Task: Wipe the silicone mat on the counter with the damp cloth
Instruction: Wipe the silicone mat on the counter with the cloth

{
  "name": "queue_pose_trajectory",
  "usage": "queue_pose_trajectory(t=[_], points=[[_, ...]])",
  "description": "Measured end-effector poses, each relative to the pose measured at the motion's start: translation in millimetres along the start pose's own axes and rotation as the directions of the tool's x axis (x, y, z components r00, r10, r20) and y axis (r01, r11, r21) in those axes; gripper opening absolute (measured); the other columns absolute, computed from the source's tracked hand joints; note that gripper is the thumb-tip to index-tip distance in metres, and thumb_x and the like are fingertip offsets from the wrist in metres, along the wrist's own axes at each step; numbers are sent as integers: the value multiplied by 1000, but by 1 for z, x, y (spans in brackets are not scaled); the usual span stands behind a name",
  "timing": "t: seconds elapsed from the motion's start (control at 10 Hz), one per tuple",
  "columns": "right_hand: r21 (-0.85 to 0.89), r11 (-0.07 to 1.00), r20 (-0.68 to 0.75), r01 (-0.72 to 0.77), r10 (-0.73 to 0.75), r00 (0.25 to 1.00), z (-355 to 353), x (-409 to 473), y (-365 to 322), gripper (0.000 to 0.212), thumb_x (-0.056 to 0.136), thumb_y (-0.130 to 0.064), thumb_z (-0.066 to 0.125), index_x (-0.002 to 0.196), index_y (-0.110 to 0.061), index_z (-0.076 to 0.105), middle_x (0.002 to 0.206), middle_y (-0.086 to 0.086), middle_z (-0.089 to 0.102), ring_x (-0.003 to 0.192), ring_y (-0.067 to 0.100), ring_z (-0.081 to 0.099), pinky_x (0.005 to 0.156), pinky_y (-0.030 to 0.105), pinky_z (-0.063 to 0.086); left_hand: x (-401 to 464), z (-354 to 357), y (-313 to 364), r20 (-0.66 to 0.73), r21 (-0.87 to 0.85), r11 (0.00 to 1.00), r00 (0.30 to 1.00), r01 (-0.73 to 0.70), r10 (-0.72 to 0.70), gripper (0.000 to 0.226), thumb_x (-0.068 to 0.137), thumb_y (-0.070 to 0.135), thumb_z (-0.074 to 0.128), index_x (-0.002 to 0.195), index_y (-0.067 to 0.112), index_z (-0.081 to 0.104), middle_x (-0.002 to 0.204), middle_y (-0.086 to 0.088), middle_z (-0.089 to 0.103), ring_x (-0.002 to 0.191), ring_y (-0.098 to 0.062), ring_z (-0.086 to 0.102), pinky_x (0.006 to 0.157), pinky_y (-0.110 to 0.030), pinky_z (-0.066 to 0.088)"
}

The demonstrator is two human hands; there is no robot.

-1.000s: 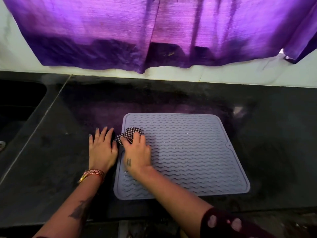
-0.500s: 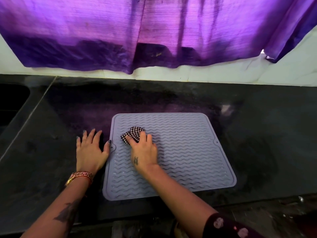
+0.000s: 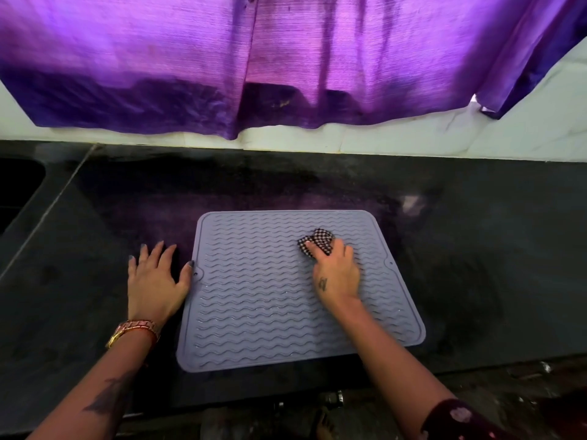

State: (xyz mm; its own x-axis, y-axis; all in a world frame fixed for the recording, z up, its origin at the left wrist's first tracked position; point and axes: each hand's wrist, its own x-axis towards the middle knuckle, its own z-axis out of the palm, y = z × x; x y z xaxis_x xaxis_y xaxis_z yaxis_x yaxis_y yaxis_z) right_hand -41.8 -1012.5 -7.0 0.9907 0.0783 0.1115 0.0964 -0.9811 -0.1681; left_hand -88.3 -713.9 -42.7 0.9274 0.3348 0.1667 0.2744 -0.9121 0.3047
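Note:
A grey silicone mat with wavy ridges lies flat on the dark counter. My right hand is on the mat's right part, pressing a small black-and-white checked cloth against it; the cloth bunches out beyond my fingertips. My left hand lies flat on the counter just left of the mat, fingers spread, thumb touching the mat's left edge near its small tab.
A purple curtain hangs over the white wall behind the counter. A dark sink basin sits at the far left. The counter's front edge runs just below the mat, with a bare foot on the floor beneath.
My right hand has slid the checked cloth from the mat's upper left across to its right part. The left hand has stayed flat beside the mat's left edge.

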Motion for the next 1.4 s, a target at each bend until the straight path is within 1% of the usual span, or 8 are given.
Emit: queue_pose_trajectory(t=[0.3,0.5,0.6,0.7,0.9,1.0,1.1,1.4], points=[[-72,983,-49,-169,166,985,-20,6,81,47,91,-22,45,136,-37,43,121,12,40,106,30,40,77,40,47,0,0,-1,-4,-1,1000,1000,0,0,81,79,62,21,135,9,47,147,-15,38,141,-34,20,115,-47,8],[36,988,-66,-151,153,986,-25,7,106,43,88,-21,53,128,-36,55,118,10,43,104,29,42,73,36,46,-1,-3,1,0,-20,1000,1000,-5,5,74,82,56,27,137,9,44,148,-15,36,142,-33,19,116,-47,7],[159,953,-139,-259,281,949,-28,5,79,40,89,-20,52,129,-27,56,115,11,44,101,27,46,73,34,45,-2,-5,2,0,-50,999,1000,-8,8,72,83,52,30,140,9,39,149,-15,34,142,-32,17,117,-46,5],[279,952,-218,-126,191,957,-24,-18,12,45,89,-23,54,133,-29,50,114,7,45,89,13,46,64,18,41,-1,-4,2,11,-69,997,1000,-20,21,66,87,47,34,142,9,36,150,-14,32,143,-32,16,117,-46,5],[387,910,-116,147,-110,987,12,-93,-143,46,85,-30,37,128,-29,54,108,5,52,91,20,52,69,30,52,-4,-8,2,-37,-260,965,999,-13,3,60,89,39,23,138,10,43,148,-12,36,142,-31,20,117,-44,3],[255,931,-37,259,-259,965,23,-113,-171,47,75,-32,38,118,-32,57,99,2,54,83,21,56,58,29,51,-5,-10,0,-72,-339,941,997,-5,-20,59,90,37,24,136,8,46,146,-12,40,141,-30,22,117,-44,4],[164,936,-64,312,-305,950,26,-109,-167,48,64,-36,63,112,-34,61,96,1,56,80,19,57,56,27,48,-3,-8,-1,-62,-320,947,998,-16,-4,59,90,40,26,135,8,47,146,-12,41,141,-31,23,117,-45,5],[82,979,-115,185,-175,978,14,-93,-95,40,72,-28,62,111,-37,63,101,6,59,81,23,57,57,31,52,-2,-5,0,1,-74,996,998,-57,57,82,80,64,34,138,7,41,147,-14,37,141,-34,22,116,-47,7]])
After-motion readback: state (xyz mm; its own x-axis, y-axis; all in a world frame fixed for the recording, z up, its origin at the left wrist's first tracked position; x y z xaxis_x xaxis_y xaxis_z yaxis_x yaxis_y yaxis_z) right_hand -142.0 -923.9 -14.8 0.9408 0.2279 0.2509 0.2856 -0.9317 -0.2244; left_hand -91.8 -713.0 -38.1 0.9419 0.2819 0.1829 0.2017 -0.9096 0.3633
